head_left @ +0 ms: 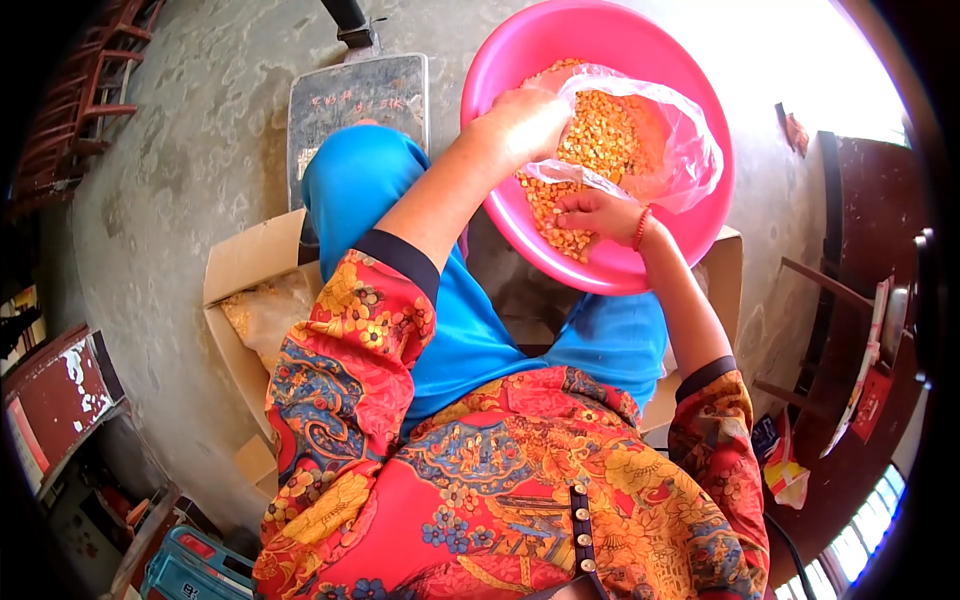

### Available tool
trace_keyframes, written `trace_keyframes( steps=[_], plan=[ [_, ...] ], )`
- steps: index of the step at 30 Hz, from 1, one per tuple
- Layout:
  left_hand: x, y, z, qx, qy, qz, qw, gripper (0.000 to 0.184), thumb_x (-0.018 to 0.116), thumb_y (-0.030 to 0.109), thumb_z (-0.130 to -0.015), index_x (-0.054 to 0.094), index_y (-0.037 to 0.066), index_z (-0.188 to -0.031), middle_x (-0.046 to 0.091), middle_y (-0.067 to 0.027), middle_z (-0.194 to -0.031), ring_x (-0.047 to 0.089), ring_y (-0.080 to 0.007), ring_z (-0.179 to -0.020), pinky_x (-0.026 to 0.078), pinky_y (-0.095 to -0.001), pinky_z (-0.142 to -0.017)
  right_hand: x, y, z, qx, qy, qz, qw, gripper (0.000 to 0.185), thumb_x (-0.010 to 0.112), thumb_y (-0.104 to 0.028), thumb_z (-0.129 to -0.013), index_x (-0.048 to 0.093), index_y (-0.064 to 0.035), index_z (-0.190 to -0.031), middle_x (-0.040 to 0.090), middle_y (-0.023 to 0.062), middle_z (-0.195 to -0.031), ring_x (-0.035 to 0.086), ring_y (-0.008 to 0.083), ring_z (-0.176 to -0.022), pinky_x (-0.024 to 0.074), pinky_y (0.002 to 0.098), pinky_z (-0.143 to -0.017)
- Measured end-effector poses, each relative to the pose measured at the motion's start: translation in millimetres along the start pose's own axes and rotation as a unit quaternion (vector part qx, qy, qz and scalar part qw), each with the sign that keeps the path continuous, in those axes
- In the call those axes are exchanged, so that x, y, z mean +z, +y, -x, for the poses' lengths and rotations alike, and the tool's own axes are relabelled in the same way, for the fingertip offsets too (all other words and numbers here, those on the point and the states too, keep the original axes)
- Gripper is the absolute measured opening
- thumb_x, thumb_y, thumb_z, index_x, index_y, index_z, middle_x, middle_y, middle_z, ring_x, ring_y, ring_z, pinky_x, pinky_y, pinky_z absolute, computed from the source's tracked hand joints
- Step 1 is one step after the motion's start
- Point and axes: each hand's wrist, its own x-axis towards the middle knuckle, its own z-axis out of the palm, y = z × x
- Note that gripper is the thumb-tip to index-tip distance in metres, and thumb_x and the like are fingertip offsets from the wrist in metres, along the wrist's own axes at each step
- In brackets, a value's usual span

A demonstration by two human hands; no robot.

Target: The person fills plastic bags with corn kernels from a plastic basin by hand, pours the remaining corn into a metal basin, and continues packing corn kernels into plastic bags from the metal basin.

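Between my knees and the floor scale stands a pink plastic basin (478, 88) with yellow corn kernels (569, 243) in it. A clear plastic bag (700, 150) lies open inside, with more kernels in its mouth. My left hand (528, 122) is closed on the bag's left edge; its fingertips are partly hidden. Close to the bag's near edge, my right hand (600, 215), with a red bead bracelet (642, 228) at the wrist, has its fingers curled together over the loose kernels. What those fingers pinch, if anything, is too small to make out.
A platform scale (360, 95) with writing on its plate stands by my left knee. An open cardboard box (255, 255) on the left holds a bag of yellow grain. Dark wooden furniture (865, 215) stands on the right, and a teal case (195, 565) sits at lower left.
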Motion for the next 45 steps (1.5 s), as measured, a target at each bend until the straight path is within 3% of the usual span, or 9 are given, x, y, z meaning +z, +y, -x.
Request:
trace_keyframes(
  steps=[9, 12, 15, 17, 21, 27, 37, 40, 45],
  plan=[
    [0, 1, 0, 0.005, -0.009, -0.008, 1.0, 0.022, 0.054, 0.004, -0.068, 0.069, 0.012, -0.081, 0.065, -0.0145, -0.079, 0.063, -0.0302, -0.076, 0.049, -0.0416, -0.068, -32, -39, 37, -0.087, 0.025, -0.107, 0.99, 0.023, 0.055, -0.022, -0.089, 0.058, -0.0055, -0.105, 0.062, 0.001, -0.09, 0.058, 0.006, -0.076, 0.052, 0.0219, -0.06],
    [3, 0, -2, 0.01, -0.002, -0.011, 1.0, 0.022, 0.053, 0.003, -0.068, 0.069, 0.011, -0.082, 0.065, -0.0146, -0.079, 0.063, -0.0301, -0.077, 0.049, -0.0416, -0.068, -40, -38, 33, -0.133, 0.195, -0.186, 0.954, 0.024, 0.055, -0.022, -0.089, 0.058, -0.0064, -0.108, 0.061, 0.0012, -0.089, 0.059, 0.0067, -0.074, 0.0517, 0.0224, -0.063],
    [2, 0, -1, 0.011, -0.001, -0.018, 1.0, 0.022, 0.053, 0.003, -0.068, 0.068, 0.011, -0.081, 0.064, -0.015, -0.078, 0.063, -0.0303, -0.076, 0.049, -0.0419, -0.068, -44, -33, 35, -0.282, 0.358, 0.124, 0.881, 0.022, 0.054, -0.02, -0.089, 0.059, -0.0065, -0.106, 0.061, 0.0021, -0.086, 0.059, 0.0074, -0.075, 0.0518, 0.0225, -0.063],
    [3, -1, -1, 0.014, 0.008, -0.006, 1.0, 0.021, 0.053, 0.003, -0.067, 0.068, 0.01, -0.08, 0.064, -0.0152, -0.077, 0.063, -0.0304, -0.075, 0.049, -0.0421, -0.067, -42, -44, 58, -0.081, 0.249, 0.084, 0.961, 0.021, 0.051, -0.017, -0.089, 0.06, -0.0057, -0.104, 0.062, 0.0029, -0.086, 0.059, 0.0081, -0.077, 0.0513, 0.0227, -0.065],
    [1, 3, 0, 0.021, 0.019, 0.002, 1.0, 0.017, 0.054, 0.002, -0.066, 0.067, 0.008, -0.075, 0.064, -0.0154, -0.074, 0.063, -0.0308, -0.074, 0.049, -0.0425, -0.066, -22, -20, 64, -0.058, 0.121, 0.339, 0.931, 0.02, 0.052, -0.018, -0.083, 0.061, -0.0037, -0.094, 0.063, 0.0158, -0.09, 0.063, 0.0278, -0.077, 0.0496, 0.0368, -0.071],
    [7, 0, -3, 0.032, 0.017, 0.019, 0.999, 0.016, 0.054, 0.001, -0.064, 0.067, 0.006, -0.073, 0.063, -0.0165, -0.073, 0.062, -0.0321, -0.072, 0.048, -0.0426, -0.065, -3, 47, 23, -0.014, 0.311, 0.43, 0.848, 0.032, 0.052, -0.018, -0.079, 0.055, -0.0055, -0.109, 0.06, 0.0225, -0.096, 0.058, 0.0387, -0.089, 0.0447, 0.0448, -0.078],
    [8, 2, 1, 0.015, 0.028, 0.029, 0.999, 0.021, 0.053, 0.001, -0.065, 0.068, 0.008, -0.078, 0.063, -0.0176, -0.075, 0.062, -0.0327, -0.075, 0.048, -0.0425, -0.068, 30, 7, -40, -0.183, 0.206, 0.282, 0.919, 0.029, 0.06, -0.022, -0.077, 0.06, -0.0042, -0.1, 0.061, 0.0194, -0.092, 0.058, 0.0324, -0.088, 0.0449, 0.0393, -0.081],
    [9, 0, 1, 0.019, 0.021, 0.026, 0.999, 0.021, 0.053, 0.001, -0.065, 0.068, 0.008, -0.078, 0.063, -0.0172, -0.076, 0.062, -0.0323, -0.075, 0.048, -0.0424, -0.067, 18, -9, -24, -0.018, 0.077, 0.063, 0.995, 0.024, 0.061, -0.016, -0.078, 0.061, -0.0037, -0.099, 0.062, 0.0085, -0.087, 0.058, 0.014, -0.082, 0.0501, 0.0301, -0.067],
    [7, -1, 0, 0.007, 0.002, 0.033, 0.999, 0.02, 0.053, 0.001, -0.065, 0.067, 0.007, -0.078, 0.063, -0.017, -0.075, 0.062, -0.032, -0.073, 0.048, -0.0422, -0.065, 10, -9, 2, -0.025, -0.007, -0.122, 0.992, 0.019, 0.058, -0.014, -0.086, 0.06, -0.0055, -0.102, 0.06, 0.0017, -0.086, 0.057, 0.0071, -0.071, 0.0525, 0.0227, -0.058]
  ],
)
